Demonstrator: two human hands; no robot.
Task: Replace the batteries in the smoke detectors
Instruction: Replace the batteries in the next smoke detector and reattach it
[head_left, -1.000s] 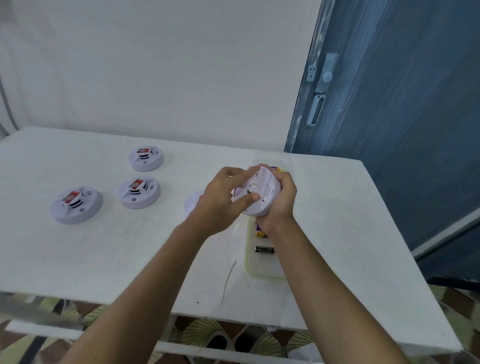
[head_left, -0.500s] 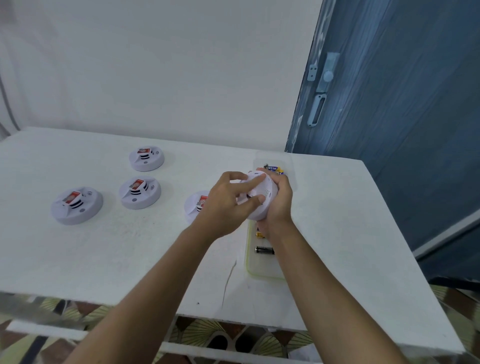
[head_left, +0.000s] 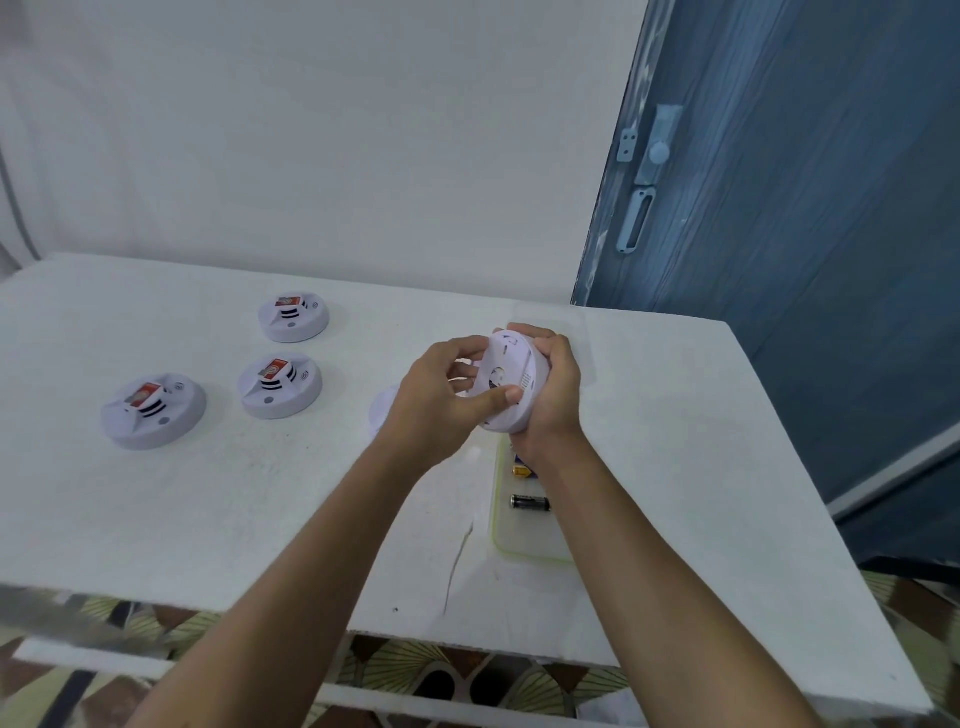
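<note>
I hold a white round smoke detector (head_left: 511, 384) on edge above the table, its back side turned toward my left. My right hand (head_left: 553, 400) wraps round its right rim. My left hand (head_left: 441, 402) grips the left side, thumb pressed on the back near the middle. Three more smoke detectors lie on the table with red labels up, at far left (head_left: 153, 410), at middle (head_left: 280, 385) and at the back (head_left: 294, 316). A fourth white piece (head_left: 382, 410) is mostly hidden behind my left hand.
A clear plastic tray (head_left: 524, 540) lies on the white table (head_left: 208, 509) under my right wrist, with a black battery (head_left: 530, 502) and a yellow-ended one (head_left: 521, 471) in it. A blue door (head_left: 779, 234) stands at right. The table's front edge is close.
Both hands have turned the held detector slightly and lifted it a little; my left fingers shifted along its rim. The fourth piece on the table is more hidden than 0.5 s ago.
</note>
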